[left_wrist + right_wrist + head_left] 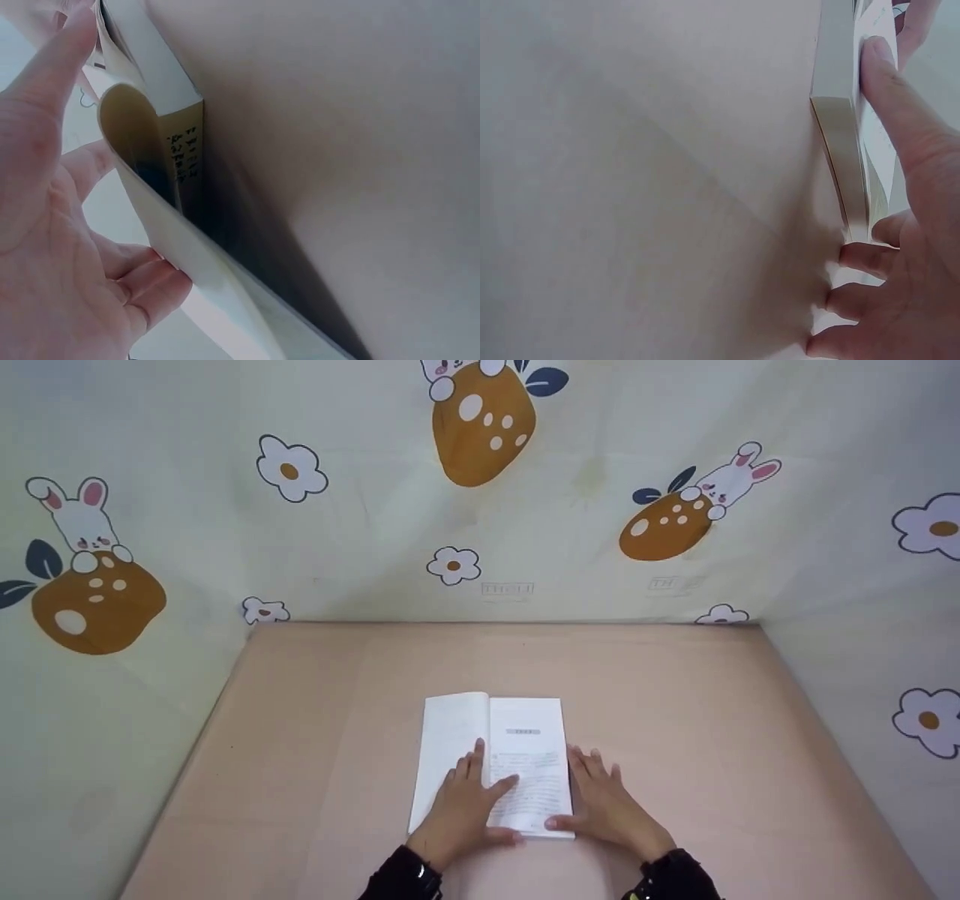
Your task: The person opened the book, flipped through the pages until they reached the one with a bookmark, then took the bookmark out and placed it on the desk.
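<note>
An open book [529, 727] with white pages lies on the table, a short heading and lines of print on its right page. My left hand [459, 810] rests spread over the left page and the fold, thumb at the bottom edge. In the left wrist view, the turned leaves [150, 195] bow up at the spine [184, 146], which carries dark lettering. Beside the right edge lies my right hand [611, 810], its thumb on the lower right corner of the page. In the right wrist view, its fingertips [851, 255] touch down alongside the page block [844, 142].
The book lies on a light brown tabletop [300, 750]. Pale sheeting [360, 532] printed with rabbits, flowers and orange fruit rises behind and on both sides. Dark sleeves [405, 877] cover the wrists.
</note>
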A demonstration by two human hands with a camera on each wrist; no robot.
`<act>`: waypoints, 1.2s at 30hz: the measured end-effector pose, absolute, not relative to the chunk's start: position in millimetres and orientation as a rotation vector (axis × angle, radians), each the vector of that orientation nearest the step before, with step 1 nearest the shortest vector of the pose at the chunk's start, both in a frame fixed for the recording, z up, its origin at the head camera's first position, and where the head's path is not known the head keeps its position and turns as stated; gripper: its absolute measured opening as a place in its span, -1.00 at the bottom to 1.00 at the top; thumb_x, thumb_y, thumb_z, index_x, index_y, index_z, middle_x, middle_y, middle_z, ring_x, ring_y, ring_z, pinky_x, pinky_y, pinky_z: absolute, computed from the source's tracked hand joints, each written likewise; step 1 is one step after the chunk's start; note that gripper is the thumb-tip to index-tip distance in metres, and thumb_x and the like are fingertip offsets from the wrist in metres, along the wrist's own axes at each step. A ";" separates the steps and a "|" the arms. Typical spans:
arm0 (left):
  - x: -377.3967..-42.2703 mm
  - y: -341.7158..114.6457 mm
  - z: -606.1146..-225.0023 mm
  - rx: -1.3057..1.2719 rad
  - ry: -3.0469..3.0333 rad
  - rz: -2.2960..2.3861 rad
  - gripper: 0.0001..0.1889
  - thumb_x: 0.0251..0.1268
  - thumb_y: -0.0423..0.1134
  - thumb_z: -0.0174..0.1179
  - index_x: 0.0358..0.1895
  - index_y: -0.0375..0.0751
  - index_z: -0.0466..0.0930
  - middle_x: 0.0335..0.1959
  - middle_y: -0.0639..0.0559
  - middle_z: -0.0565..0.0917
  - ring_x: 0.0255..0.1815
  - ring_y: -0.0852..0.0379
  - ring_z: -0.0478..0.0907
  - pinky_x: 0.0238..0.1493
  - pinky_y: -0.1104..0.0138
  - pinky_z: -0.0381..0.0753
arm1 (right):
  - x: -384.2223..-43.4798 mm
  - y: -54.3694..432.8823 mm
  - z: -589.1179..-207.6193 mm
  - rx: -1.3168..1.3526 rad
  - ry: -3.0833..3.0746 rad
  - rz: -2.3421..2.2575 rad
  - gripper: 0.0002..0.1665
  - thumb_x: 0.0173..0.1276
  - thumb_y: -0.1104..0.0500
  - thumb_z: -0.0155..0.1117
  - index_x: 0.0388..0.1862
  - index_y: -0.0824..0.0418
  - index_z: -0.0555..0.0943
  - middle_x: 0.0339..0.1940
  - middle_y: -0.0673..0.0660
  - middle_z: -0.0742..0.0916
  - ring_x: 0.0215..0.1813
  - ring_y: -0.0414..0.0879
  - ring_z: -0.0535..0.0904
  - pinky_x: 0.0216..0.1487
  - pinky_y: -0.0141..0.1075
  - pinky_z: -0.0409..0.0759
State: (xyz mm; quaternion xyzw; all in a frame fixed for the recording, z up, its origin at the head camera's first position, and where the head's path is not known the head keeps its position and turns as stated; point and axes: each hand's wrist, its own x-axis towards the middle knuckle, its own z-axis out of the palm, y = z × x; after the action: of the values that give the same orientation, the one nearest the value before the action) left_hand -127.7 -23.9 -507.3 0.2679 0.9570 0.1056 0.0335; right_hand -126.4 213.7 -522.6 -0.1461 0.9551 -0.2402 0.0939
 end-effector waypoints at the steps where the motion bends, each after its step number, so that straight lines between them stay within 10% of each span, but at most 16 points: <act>1: -127.8 -24.5 -506.7 0.828 2.943 0.327 -0.18 -0.22 0.40 0.24 0.24 0.20 0.44 0.36 -0.50 0.13 0.28 -0.32 0.25 0.13 -0.03 0.42 | -126.4 213.7 -522.4 -0.435 2.832 -0.716 0.35 -0.07 -0.38 0.33 0.41 0.47 0.02 0.41 0.49 0.18 0.41 0.46 -0.02 0.30 0.38 -0.11; 29: -130.9 -36.4 -500.8 0.702 2.722 0.618 -0.47 0.04 0.15 0.19 0.18 0.30 0.48 0.48 -0.30 -0.03 0.38 -0.25 0.13 0.16 0.02 0.46 | -128.9 214.8 -520.0 -0.417 2.800 -0.692 0.41 -0.25 -0.35 0.43 0.44 0.37 0.04 0.43 0.43 0.20 0.42 0.45 -0.01 0.28 0.40 -0.06; 36: -128.5 -36.0 -500.8 0.713 2.761 0.653 -0.55 0.27 -0.06 0.11 0.18 -0.16 0.49 0.45 -0.34 0.03 0.39 -0.23 0.13 0.22 0.06 0.42 | -129.2 214.1 -518.5 -0.388 2.784 -0.693 0.40 -0.25 -0.34 0.44 0.45 0.32 0.06 0.44 0.42 0.19 0.44 0.42 -0.04 0.30 0.38 -0.08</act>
State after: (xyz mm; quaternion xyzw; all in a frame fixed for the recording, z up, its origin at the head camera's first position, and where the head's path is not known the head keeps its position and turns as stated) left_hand -128.5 -36.0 -500.8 0.2424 0.9383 0.2218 0.1079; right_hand -129.2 214.1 -518.5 -0.1329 0.9544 -0.2375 0.1227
